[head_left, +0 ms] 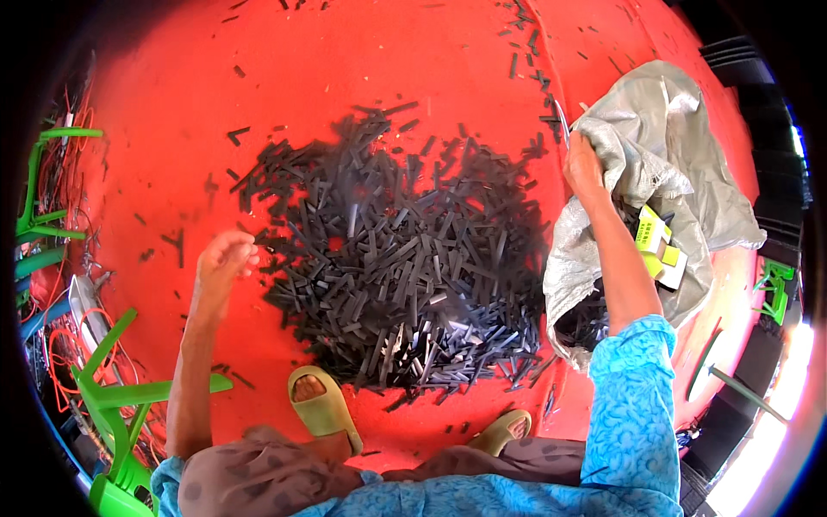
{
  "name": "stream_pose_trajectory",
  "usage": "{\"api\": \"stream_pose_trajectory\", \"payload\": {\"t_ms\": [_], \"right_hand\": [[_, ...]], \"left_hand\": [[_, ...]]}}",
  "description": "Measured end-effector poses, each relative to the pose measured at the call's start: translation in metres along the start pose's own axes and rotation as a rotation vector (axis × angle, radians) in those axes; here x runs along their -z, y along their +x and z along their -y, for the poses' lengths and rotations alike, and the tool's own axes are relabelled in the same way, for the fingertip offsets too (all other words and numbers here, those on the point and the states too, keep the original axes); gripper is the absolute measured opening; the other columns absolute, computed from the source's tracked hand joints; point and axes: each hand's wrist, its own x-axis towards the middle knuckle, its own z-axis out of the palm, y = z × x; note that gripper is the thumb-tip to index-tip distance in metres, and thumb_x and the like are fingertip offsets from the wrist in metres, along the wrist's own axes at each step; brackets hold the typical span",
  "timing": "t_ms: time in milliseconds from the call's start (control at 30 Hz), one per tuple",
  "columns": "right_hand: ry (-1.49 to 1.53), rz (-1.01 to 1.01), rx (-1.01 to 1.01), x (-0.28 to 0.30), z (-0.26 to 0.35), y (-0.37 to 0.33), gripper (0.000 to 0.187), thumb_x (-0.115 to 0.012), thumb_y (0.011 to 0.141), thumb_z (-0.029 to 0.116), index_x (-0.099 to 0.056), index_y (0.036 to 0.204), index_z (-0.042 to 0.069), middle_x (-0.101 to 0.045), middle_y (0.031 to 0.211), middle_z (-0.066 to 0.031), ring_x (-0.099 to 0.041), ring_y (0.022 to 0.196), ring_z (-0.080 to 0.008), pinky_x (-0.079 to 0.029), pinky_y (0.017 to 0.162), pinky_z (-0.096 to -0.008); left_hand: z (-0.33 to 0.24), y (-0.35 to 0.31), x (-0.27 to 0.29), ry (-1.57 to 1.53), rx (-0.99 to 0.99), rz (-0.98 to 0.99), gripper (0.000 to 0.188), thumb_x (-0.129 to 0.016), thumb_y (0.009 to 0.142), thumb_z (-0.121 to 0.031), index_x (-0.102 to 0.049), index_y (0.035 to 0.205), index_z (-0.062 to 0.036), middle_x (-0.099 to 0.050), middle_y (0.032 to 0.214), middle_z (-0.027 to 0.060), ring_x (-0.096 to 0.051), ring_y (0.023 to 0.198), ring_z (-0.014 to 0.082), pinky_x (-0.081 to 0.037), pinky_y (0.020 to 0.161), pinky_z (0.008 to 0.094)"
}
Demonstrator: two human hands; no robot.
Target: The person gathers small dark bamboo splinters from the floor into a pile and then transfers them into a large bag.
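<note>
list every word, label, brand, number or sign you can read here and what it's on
Yellow-and-white packet beside the right forearm: dark printed lettering, not copied out here.
Grey sack: no lettering I can make out.
Black strips: no lettering visible.

Lower-right glare (787, 398), perhaps edge blur

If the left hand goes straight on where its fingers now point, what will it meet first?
The left hand would most likely meet the pile of black strips at its left edge, though the hand's height is unclear.
</note>
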Motion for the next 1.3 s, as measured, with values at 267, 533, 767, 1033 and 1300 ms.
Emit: {"api": "stream_pose_trajectory", "payload": {"t_ms": [267, 533, 767, 1033, 1300], "right_hand": [[0.182, 0.346, 0.334, 0.023, 0.102, -0.087, 0.01, -0.04, 0.08, 0.006, -0.043, 0.089, 0.007, -0.048, 0.083, -0.0181, -0.054, 0.07, -0.0368, -0.045, 0.06, -0.0453], [-0.116, 0.003, -0.063, -0.013, 0.046, 0.021, 0.014, -0.046, 0.075, -0.001, -0.043, 0.088, 0.004, -0.05, 0.081, -0.0199, -0.053, 0.07, -0.0395, -0.045, 0.058, -0.0464], [0.24, 0.28, -0.04, -0.006, 0.094, -0.037, 0.006, -0.039, 0.082, 0.004, -0.045, 0.083, 0.005, -0.047, 0.076, -0.0189, -0.05, 0.068, -0.0374, -0.042, 0.06, -0.0417], [0.267, -0.083, 0.01, -0.011, 0.062, 0.025, 0.012, -0.036, 0.084, 0.007, -0.047, 0.084, 0.008, -0.046, 0.073, -0.0141, -0.048, 0.068, -0.026, -0.039, 0.056, -0.0319], [-0.097, 0.08, -0.472, -0.055, 0.027, 0.113, 0.015, -0.051, 0.073, 0.009, -0.047, 0.085, 0.002, -0.055, 0.081, -0.0248, -0.054, 0.075, -0.0427, -0.043, 0.065, -0.0489]], "left_hand": [[0.009, -0.009, 0.007, -0.005, 0.031, -0.049, 0.017, -0.053, 0.086, -0.018, -0.055, 0.098, -0.0058, -0.059, 0.086, 0.0016, -0.056, 0.076, 0.0087, -0.042, 0.061, 0.0207], [0.002, -0.009, 0.001, -0.004, 0.044, -0.033, 0.018, -0.053, 0.084, -0.018, -0.056, 0.097, -0.006, -0.058, 0.086, 0.0019, -0.054, 0.077, 0.0091, -0.041, 0.065, 0.0218], [0.015, -0.004, 0.011, -0.045, 0.038, -0.022, 0.016, -0.054, 0.083, -0.017, -0.056, 0.096, -0.0065, -0.058, 0.085, 0.0006, -0.054, 0.076, 0.0083, -0.04, 0.064, 0.0212], [0.016, -0.009, 0.015, 0.003, 0.057, -0.069, 0.015, -0.053, 0.083, -0.014, -0.056, 0.096, -0.0059, -0.058, 0.085, 0.0017, -0.055, 0.075, 0.0084, -0.041, 0.063, 0.0208], [0.027, -0.034, 0.04, -0.036, 0.143, -0.172, 0.015, -0.051, 0.084, -0.013, -0.054, 0.095, -0.0041, -0.057, 0.085, 0.0028, -0.055, 0.075, 0.0099, -0.042, 0.063, 0.0216]]}}
